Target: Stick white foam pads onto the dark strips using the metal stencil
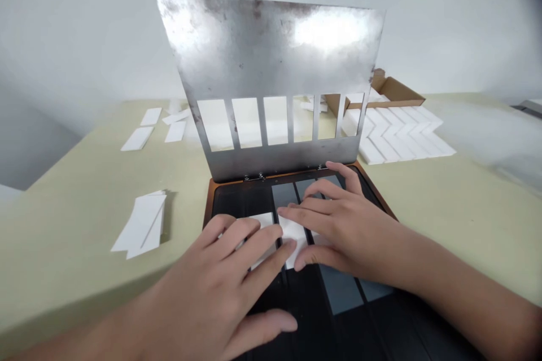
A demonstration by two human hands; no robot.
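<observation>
My left hand [231, 273] rests over the black base [311, 333] of a hinged frame, fingers stretched out and thumb apart. Under its fingertips lies a white card [265, 220], partly covered. My right hand [339, 220] is spread over the base too, its fingers and thumb touching around another white card [291, 231]. Behind both hands the metal plate [271, 62] stands raised on its hinges, with a row of rectangular cut-outs. Grey rectangles [341, 290] show on the base near my right hand. More card edges are hidden under my hands.
A small stack of white cards [141, 223] lies at the left, with several loose cards [139, 138] farther back. At the right stand rows of stacked white cards [402, 132] and an open cardboard box [398, 93] on the pale table [478, 220].
</observation>
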